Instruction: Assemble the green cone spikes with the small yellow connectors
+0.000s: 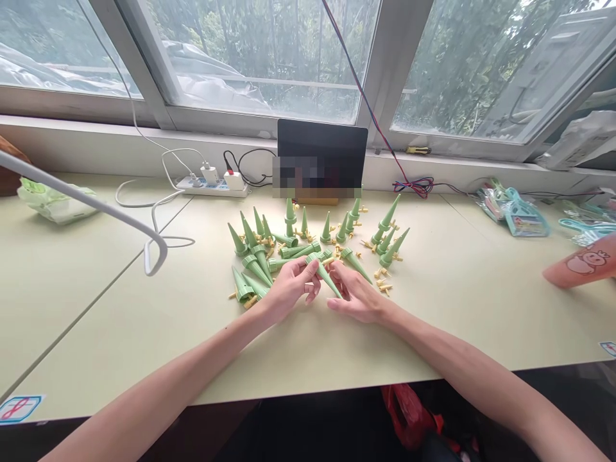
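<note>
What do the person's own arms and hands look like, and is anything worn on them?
No sleeve shows on the left forearm or right forearm. The left hand and right hand are slim and ungloved, with no watch or bracelet visible. Whether the left fingers carry a ring is too small to tell.

Daylight enters through the windows (385, 77) at twelve o'clock, the foliage (298, 38) behind them hazy. The table (457, 321) looks bright, shadows soft; six o'clock falls dark. Pixelation masks the lower screen (322, 141); wide-angle distortion stretches three o'clock.
</note>
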Demonstrator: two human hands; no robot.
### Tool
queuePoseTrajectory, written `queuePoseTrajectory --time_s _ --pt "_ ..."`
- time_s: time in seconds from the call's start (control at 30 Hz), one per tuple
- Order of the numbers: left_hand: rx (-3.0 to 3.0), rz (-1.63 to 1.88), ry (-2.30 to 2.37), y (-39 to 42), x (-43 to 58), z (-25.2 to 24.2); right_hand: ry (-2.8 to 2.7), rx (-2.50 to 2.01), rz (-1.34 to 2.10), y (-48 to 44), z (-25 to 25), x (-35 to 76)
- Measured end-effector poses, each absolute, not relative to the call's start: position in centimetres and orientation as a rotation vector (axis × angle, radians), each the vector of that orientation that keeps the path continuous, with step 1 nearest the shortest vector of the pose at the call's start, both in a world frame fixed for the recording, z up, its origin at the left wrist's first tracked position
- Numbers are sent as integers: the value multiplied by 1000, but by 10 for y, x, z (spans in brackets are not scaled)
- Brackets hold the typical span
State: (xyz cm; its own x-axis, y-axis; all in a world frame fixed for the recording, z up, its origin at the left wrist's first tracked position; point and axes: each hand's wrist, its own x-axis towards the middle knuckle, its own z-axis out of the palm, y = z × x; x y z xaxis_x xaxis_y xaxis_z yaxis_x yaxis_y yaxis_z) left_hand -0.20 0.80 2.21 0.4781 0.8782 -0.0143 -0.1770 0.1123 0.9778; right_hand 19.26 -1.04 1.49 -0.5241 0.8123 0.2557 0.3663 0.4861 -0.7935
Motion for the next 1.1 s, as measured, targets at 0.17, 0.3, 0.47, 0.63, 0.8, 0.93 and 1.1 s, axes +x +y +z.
queuePoseTrajectory --time_s 0.17,0.3,0.47,0.63,0.8,0.93,1.1 --pt "1348 881 780 7 -4 26 -2095 -984 901 -10 13 192" --pt "1471 885 839 5 -5 27 -2089 -1007 892 -11 13 191" --pt "1534 899 893 4 -5 26 -2073 -1029 910 -12 14 190" --pt "1583 908 953 3 -4 20 -2068 -1053 888 -13 15 190" --pt "1614 919 975 1 -3 20 -2062 -1082 807 -13 15 189" --pt "1663 960 977 -1 -2 22 -2055 -1115 740 -14 14 188" --pt "1845 1008 1043 0 -2 17 -2072 -1156 649 -14 14 187"
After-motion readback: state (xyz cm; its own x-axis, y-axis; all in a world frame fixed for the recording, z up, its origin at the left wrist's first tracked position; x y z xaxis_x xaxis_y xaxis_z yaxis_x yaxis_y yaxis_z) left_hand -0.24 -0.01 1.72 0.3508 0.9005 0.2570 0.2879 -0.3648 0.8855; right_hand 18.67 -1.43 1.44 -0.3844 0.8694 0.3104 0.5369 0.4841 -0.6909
